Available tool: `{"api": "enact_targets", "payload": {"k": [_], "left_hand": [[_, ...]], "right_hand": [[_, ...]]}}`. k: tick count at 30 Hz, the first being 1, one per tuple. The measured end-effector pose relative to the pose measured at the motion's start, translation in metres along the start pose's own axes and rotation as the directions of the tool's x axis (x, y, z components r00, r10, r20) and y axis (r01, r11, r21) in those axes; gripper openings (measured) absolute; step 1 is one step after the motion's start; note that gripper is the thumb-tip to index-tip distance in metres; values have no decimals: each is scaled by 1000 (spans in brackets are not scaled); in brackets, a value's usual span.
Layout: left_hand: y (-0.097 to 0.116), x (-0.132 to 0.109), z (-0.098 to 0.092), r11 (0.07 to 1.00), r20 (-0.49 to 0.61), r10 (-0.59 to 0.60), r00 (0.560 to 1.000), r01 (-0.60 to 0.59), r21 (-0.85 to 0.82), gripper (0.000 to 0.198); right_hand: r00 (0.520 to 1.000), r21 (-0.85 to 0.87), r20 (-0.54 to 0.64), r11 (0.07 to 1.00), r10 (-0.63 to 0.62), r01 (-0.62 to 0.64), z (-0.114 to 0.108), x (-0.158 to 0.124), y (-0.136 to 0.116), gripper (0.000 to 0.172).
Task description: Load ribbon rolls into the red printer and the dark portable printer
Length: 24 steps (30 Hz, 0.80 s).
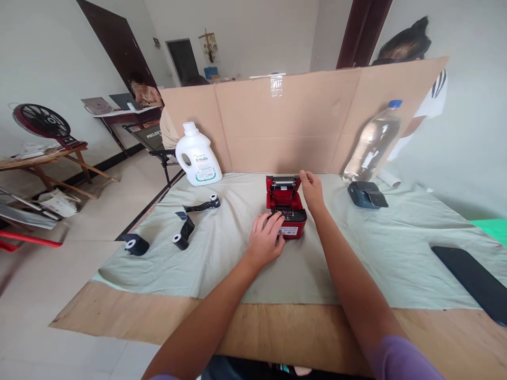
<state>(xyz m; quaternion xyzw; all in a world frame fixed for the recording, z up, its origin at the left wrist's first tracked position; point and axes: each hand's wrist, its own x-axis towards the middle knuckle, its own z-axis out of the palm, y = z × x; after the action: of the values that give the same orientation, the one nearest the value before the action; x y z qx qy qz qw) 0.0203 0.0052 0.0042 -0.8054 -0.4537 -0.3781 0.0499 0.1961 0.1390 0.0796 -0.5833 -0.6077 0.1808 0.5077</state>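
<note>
A small red label printer (285, 207) sits on the pale green cloth (222, 253) at the table's middle, its lid (283, 183) swung up and open. My left hand (266, 238) rests against the printer's front left corner, fingers curled onto its front edge. My right hand (311, 190) reaches to the raised lid and touches its right end with the fingertips. Left of the printer lie three black ribbon rolls (181, 238), partly unwound.
A white detergent jug (197, 155) stands at the back left, a clear plastic bottle (372, 141) leans at the back right beside a dark blue printer (366, 195). A black phone (471, 281) lies at the right. A cardboard screen (293, 119) walls the back; people sit behind it.
</note>
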Motion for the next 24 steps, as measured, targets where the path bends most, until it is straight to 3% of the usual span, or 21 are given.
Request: {"api": "enact_targets", "payload": {"k": [4,8,10,13,16,18,20,22,24], "left_hand": [[-1,-2,0,999,-10,8,1000,-8,-45,62],[0,-2,2,998,-7,11,1000,-11,-64,61],[-1,-1,0,999,-14,20,1000,-21,-43,58],[-10,0,-10,999,-56,1,998,-3,-46,50],[-27,1,-23,987,-185,-133,974,114,-113,43],[-40,6,-29,939,-253,-302,919,242,-245,39],[-51,16,-28,780,-171,-531,830,400,-481,38],[-59,32,-24,469,122,-688,715,566,-678,43],[-65,50,-17,176,441,-656,613,692,-700,53]], "right_hand": [[996,96,83,995,28,-36,-3,-26,23,37],[960,346,273,924,69,-165,2,-54,48,70],[947,448,316,872,53,-198,8,-60,54,76],[957,512,290,844,7,-161,16,-61,57,75],[949,535,314,831,-29,-151,17,-63,56,76],[939,561,341,811,-41,-169,15,-65,55,76],[934,594,354,784,-54,-180,13,-68,54,75],[930,602,362,777,-60,-184,12,-69,54,75],[929,576,367,795,-43,-191,12,-69,55,77]]}}
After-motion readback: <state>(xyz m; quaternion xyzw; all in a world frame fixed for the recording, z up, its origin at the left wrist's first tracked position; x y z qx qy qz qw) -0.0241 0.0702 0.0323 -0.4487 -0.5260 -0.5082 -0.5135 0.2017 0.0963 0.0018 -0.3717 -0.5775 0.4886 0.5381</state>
